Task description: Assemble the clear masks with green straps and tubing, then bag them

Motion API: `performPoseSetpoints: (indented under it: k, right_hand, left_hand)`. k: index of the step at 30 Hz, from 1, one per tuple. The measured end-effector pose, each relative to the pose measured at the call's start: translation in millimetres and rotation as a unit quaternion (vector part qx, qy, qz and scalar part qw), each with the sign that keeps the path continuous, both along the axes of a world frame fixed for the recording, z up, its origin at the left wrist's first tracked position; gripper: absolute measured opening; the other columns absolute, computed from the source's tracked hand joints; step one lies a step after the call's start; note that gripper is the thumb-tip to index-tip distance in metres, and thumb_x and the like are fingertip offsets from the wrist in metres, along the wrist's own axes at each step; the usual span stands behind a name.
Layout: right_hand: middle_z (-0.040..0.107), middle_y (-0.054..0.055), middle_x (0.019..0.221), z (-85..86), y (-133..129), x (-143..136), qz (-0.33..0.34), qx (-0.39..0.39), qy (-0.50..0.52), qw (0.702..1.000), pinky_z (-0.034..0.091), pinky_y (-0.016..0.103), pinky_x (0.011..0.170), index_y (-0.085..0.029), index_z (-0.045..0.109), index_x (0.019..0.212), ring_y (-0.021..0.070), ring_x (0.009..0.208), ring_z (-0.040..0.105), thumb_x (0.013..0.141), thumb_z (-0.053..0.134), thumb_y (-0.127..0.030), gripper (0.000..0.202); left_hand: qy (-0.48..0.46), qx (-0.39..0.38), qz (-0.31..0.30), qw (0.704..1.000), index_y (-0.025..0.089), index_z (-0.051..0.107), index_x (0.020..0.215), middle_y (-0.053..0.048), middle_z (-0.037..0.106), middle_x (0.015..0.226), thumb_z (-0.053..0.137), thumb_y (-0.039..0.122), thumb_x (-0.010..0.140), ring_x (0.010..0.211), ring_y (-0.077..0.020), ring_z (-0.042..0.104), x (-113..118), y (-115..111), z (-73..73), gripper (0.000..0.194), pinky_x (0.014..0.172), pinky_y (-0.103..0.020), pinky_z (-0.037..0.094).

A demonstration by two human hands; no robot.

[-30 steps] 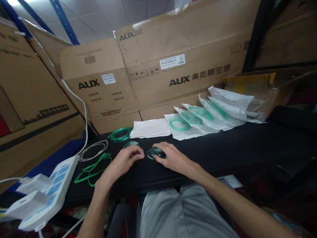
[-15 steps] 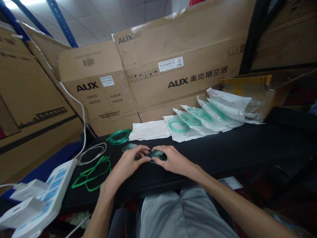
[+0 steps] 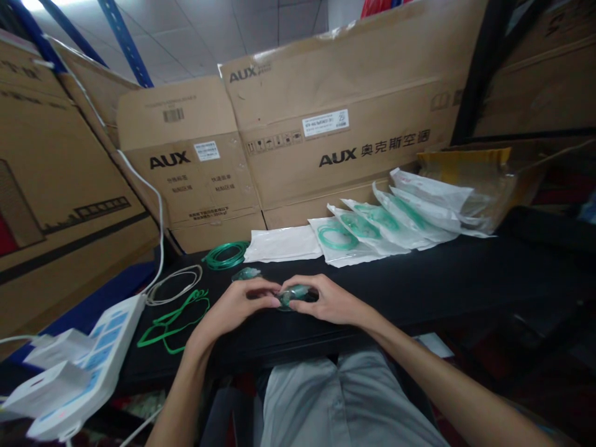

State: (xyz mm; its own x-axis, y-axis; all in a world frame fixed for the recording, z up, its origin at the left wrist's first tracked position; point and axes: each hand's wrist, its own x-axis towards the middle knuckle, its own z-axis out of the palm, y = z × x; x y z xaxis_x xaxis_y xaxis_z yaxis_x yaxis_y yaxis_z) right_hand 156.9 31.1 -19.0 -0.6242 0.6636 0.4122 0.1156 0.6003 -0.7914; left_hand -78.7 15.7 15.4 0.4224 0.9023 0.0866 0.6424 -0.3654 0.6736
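Note:
Both my hands meet at the middle of the black table around a translucent green oxygen mask (image 3: 294, 294). My left hand (image 3: 244, 305) pinches its left edge between thumb and fingers. My right hand (image 3: 331, 300) curls over its right side, thumb in front and fingers behind. The fingers cover part of the mask. Just behind my left hand lies another clear green piece (image 3: 246, 274), partly hidden. A coil of green tubing (image 3: 226, 255) rests farther back. Left of my left hand are loose green elastic straps (image 3: 174, 323).
White pouches (image 3: 282, 244) lie behind my hands. Several clear-fronted packs (image 3: 338, 239) holding green tubing lean in a row to the right. A white power strip (image 3: 100, 366) with plugs and a pale cable loop (image 3: 176, 285) sit left. Cardboard boxes (image 3: 288, 167) wall the back.
The mask has turned slightly between my hands, and my fingers have shifted on it. My left hand sits a little lower and flatter. The view has moved slightly.

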Motion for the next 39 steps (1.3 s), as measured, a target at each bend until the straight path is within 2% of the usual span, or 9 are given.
performPoseSetpoints:
  k: [4,8,11,16,20,24,27,32,39]
  right_hand:
    - [0.071,0.003,0.109,0.1,3,-2,0.019,-0.055,0.068,0.996,0.049,0.028,0.090,-0.019,0.068,0.115,0.0176,0.101,0.066,0.088,0.066,-0.024,0.027]
    - [0.069,0.003,0.112,-3.6,4,-4,-0.021,-0.081,0.123,0.989,0.050,0.029,0.091,-0.020,0.066,0.115,0.0183,0.103,0.066,0.089,0.066,-0.027,0.027]
    - [0.071,0.002,0.107,-6.7,1,-5,-0.064,-0.047,0.108,0.991,0.050,0.028,0.090,-0.020,0.066,0.113,0.0177,0.099,0.066,0.090,0.065,-0.021,0.023]
    - [0.070,0.003,0.107,-9.3,-1,-5,-0.100,0.041,0.060,0.992,0.047,0.030,0.096,-0.023,0.067,0.110,0.0181,0.105,0.064,0.091,0.062,-0.011,0.024]
    - [0.069,0.004,0.110,-7.2,-2,-4,-0.101,0.043,0.082,0.991,0.049,0.029,0.095,-0.025,0.067,0.110,0.0177,0.107,0.064,0.092,0.062,-0.013,0.022]
    - [0.066,0.005,0.123,-3.4,-7,-3,-0.131,-0.012,0.092,0.987,0.050,0.031,0.095,-0.026,0.061,0.125,0.0194,0.112,0.063,0.092,0.068,-0.030,0.035]
    - [0.070,0.004,0.113,-1.2,-10,-4,-0.134,-0.027,0.069,0.988,0.052,0.029,0.088,-0.024,0.064,0.121,0.0178,0.102,0.067,0.093,0.066,-0.033,0.030]
    - [0.070,0.003,0.098,0.0,-11,-7,-0.130,0.026,0.069,0.989,0.050,0.024,0.081,-0.019,0.070,0.104,0.0138,0.089,0.066,0.092,0.063,-0.020,0.015]
    - [0.068,0.003,0.099,-0.5,-7,-4,-0.149,0.019,0.076,0.986,0.050,0.024,0.080,-0.019,0.069,0.111,0.0133,0.089,0.064,0.089,0.065,-0.020,0.022]
  left_hand:
    - [-0.026,0.031,0.031,0.999,0.023,0.076,0.112,-0.004,0.075,0.116,0.063,0.045,0.089,0.110,-0.0242,0.066,4,-1,1.0,0.034,0.099,-0.032,0.047]
    - [-0.105,0.060,0.142,0.982,0.018,0.069,0.102,-0.006,0.075,0.094,0.056,0.051,0.092,0.082,-0.0200,0.068,21,4,-13.2,0.037,0.073,-0.027,0.052]
    - [-0.138,0.035,0.185,0.972,0.018,0.061,0.077,-0.001,0.066,0.067,0.049,0.059,0.094,0.056,-0.0144,0.058,36,7,-31.1,0.046,0.059,-0.025,0.045]
    - [-0.222,-0.010,0.234,0.947,0.018,0.057,0.070,0.003,0.054,0.059,0.053,0.065,0.089,0.046,-0.0099,0.049,53,3,-48.3,0.050,0.046,-0.022,0.038]
    - [-0.313,-0.007,0.242,0.918,0.018,0.054,0.068,0.005,0.048,0.053,0.051,0.063,0.091,0.039,-0.0071,0.042,68,-7,-44.0,0.051,0.039,-0.019,0.033]
    - [-0.361,0.022,0.262,0.894,0.017,0.056,0.068,0.005,0.051,0.053,0.053,0.058,0.092,0.042,-0.0073,0.046,78,-16,-36.0,0.047,0.039,-0.016,0.037]
    - [-0.366,0.038,0.253,0.895,0.017,0.057,0.066,0.004,0.052,0.053,0.057,0.056,0.091,0.043,-0.0076,0.048,77,-20,-33.1,0.047,0.040,-0.016,0.040]
    - [-0.350,0.030,0.235,0.906,0.016,0.061,0.063,0.002,0.054,0.052,0.059,0.059,0.088,0.044,-0.0097,0.050,73,-18,-32.7,0.050,0.042,-0.018,0.044]
    - [-0.339,0.024,0.222,0.914,0.016,0.070,0.082,-0.002,0.065,0.067,0.063,0.055,0.087,0.059,-0.0138,0.060,71,-17,-36.1,0.040,0.056,-0.021,0.052]
